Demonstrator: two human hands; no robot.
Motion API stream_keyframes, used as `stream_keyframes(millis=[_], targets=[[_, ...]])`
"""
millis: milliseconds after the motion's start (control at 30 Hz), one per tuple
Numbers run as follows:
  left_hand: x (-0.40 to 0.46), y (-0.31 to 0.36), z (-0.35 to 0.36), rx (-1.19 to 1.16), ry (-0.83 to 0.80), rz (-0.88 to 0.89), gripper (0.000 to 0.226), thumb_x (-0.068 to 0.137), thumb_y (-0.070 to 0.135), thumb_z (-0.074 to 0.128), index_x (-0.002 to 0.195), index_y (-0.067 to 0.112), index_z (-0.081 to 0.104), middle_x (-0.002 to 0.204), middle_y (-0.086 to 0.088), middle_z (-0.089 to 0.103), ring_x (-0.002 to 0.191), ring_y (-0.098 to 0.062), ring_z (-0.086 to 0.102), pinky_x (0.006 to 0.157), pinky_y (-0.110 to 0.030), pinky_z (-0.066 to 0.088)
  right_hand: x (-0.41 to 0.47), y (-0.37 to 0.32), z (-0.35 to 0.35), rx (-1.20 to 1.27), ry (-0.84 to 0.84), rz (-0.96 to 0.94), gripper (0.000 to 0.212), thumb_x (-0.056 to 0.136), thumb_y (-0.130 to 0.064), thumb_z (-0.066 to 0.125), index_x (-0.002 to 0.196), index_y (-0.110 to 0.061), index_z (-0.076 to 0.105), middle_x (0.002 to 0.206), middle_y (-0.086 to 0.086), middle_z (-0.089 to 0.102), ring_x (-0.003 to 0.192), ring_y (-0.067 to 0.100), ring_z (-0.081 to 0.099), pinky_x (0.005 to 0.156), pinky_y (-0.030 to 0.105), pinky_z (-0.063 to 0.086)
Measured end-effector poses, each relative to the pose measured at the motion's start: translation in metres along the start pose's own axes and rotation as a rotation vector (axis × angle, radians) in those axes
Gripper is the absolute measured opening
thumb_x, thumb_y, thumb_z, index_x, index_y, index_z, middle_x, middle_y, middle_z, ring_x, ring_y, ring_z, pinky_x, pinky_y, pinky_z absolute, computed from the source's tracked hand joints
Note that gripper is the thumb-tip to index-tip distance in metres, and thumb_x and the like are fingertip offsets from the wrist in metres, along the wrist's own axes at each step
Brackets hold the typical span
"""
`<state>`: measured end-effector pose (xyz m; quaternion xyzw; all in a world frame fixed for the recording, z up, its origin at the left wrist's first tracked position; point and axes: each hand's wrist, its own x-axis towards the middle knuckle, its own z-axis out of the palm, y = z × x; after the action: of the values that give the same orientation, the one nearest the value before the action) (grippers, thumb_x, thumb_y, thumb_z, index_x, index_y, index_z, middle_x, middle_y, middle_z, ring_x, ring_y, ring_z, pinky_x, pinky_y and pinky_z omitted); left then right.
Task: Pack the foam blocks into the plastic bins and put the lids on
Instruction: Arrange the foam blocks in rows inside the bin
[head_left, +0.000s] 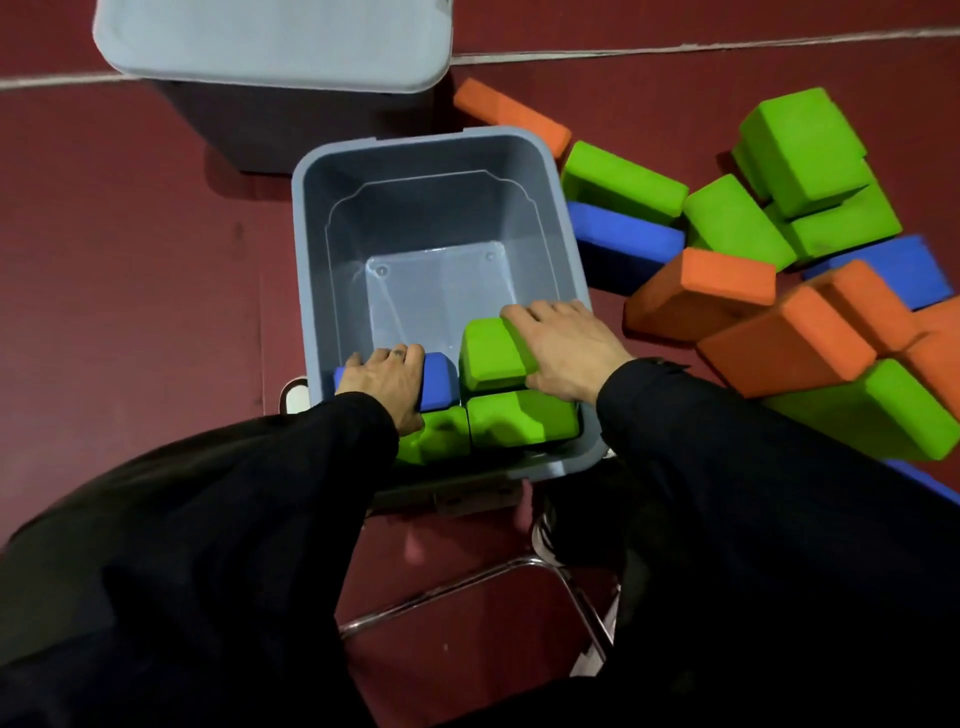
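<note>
From the head camera, the rectangular foam blocks look light, soft and grippy, so they are best taken across their short sides. In the open grey plastic bin, the left hand curls over a blue foam block. The right hand lies flat, fingers fairly straight, pressing an upper green foam block. More blocks lie heaped on the floor to the right.
</note>
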<state>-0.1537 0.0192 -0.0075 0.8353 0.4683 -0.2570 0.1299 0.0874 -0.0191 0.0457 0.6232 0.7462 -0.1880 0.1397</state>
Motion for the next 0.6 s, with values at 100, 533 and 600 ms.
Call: stream_keyframes(millis=[100, 533, 600], targets=[[0.003, -0.004, 0.006, 0.017, 0.012, 0.043, 0.097, 0.076, 0.05, 0.068, 0.152, 0.018, 0.018, 0.143, -0.009, 0.046, 0.127, -0.032, 0.049, 0.104, -0.053, 0.04, 0.008, -0.007, 0.019, 0.018, -0.024, 0.02, 0.072, 0.076, -0.016, 0.073, 0.139, -0.019, 0.039, 0.134, 0.01, 0.055, 0.126, 0.036, 0.051, 0.111, 0.056, 0.036], [0.021, 0.009, 0.027, -0.132, 0.051, 0.011, 0.094, 0.08, 0.044, 0.052, 0.159, 0.016, 0.01, 0.161, -0.011, 0.022, 0.151, -0.031, 0.014, 0.117, -0.067, 0.012, 0.04, -0.012, 0.082, 0.125, -0.05, 0.12, 0.104, 0.083, -0.046, 0.06, 0.163, -0.023, -0.002, 0.171, 0.013, -0.005, 0.156, 0.037, -0.012, 0.123, 0.058, -0.009], [0.024, 0.009, 0.029, -0.173, 0.108, 0.028, 0.09, 0.078, 0.049, 0.044, 0.157, 0.015, 0.017, 0.16, -0.008, 0.027, 0.151, -0.029, 0.018, 0.117, -0.067, 0.011, 0.046, -0.005, 0.087, 0.187, -0.059, 0.143, 0.098, 0.088, -0.063, 0.053, 0.163, -0.027, 0.001, 0.171, 0.011, -0.003, 0.157, 0.035, -0.009, 0.123, 0.059, -0.009]])
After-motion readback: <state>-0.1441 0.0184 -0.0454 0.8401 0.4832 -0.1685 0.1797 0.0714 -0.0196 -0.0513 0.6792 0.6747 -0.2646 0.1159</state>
